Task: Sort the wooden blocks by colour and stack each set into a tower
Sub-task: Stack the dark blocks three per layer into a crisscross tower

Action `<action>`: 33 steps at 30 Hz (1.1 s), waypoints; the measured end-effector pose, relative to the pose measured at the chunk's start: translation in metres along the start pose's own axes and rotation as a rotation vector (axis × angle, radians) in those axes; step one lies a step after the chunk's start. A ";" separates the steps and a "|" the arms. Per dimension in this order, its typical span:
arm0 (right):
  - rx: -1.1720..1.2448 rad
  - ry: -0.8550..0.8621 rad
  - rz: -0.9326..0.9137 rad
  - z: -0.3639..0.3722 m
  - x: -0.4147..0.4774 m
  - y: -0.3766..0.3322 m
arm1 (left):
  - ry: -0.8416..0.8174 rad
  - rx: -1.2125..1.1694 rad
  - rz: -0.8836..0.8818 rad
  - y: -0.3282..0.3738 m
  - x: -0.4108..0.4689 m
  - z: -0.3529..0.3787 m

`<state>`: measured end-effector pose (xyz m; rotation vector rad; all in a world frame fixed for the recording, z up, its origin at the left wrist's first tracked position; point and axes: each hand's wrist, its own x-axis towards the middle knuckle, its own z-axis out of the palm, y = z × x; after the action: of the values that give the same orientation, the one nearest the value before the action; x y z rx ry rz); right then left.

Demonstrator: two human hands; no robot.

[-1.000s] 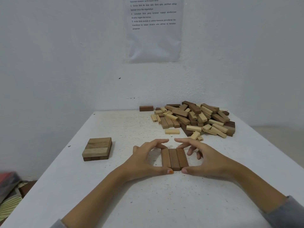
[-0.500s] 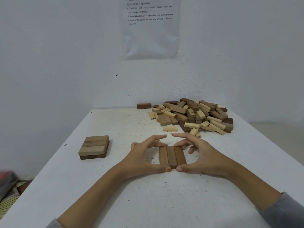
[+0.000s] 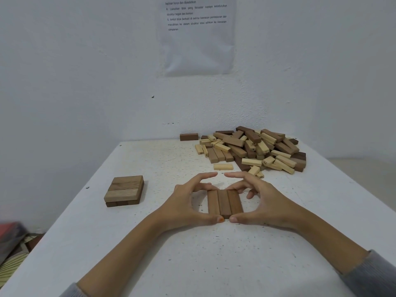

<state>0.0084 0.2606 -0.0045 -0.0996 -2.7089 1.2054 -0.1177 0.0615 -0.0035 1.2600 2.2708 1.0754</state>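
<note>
Three reddish-brown blocks (image 3: 224, 203) lie side by side as one flat row in the middle of the white table (image 3: 214, 258). My left hand (image 3: 184, 202) and my right hand (image 3: 265, 200) curl around this row from either side. Both thumbs press its near end, and the fingers arch over its far end. A mixed pile of dark, mid-brown and pale blocks (image 3: 257, 148) lies at the far right. At the left stands a two-layer stack (image 3: 125, 189) of mid-brown blocks.
One dark block (image 3: 188, 136) lies alone against the back wall, and a pale block (image 3: 223, 166) lies just beyond my fingertips. A printed sheet (image 3: 197, 39) hangs on the wall. Cloth and other items (image 3: 10, 239) lie on the floor past the table's left edge.
My hands have stayed around the row of three blocks, with the index fingertips drawing slightly closer together. The view has shifted a little.
</note>
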 end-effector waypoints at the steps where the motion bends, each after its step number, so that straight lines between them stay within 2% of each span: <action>1: 0.001 0.001 -0.005 0.000 0.000 0.000 | -0.003 -0.007 0.000 0.000 0.000 0.000; 27: 0.001 0.042 -0.012 0.002 -0.002 -0.005 | 0.024 -0.073 0.043 0.006 -0.003 -0.003; 33: 0.034 0.105 -0.041 -0.002 -0.008 -0.017 | 0.106 -0.081 0.078 0.016 -0.010 -0.010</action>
<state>0.0163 0.2491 0.0086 -0.0995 -2.5870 1.1989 -0.1086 0.0542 0.0145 1.2970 2.2452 1.2769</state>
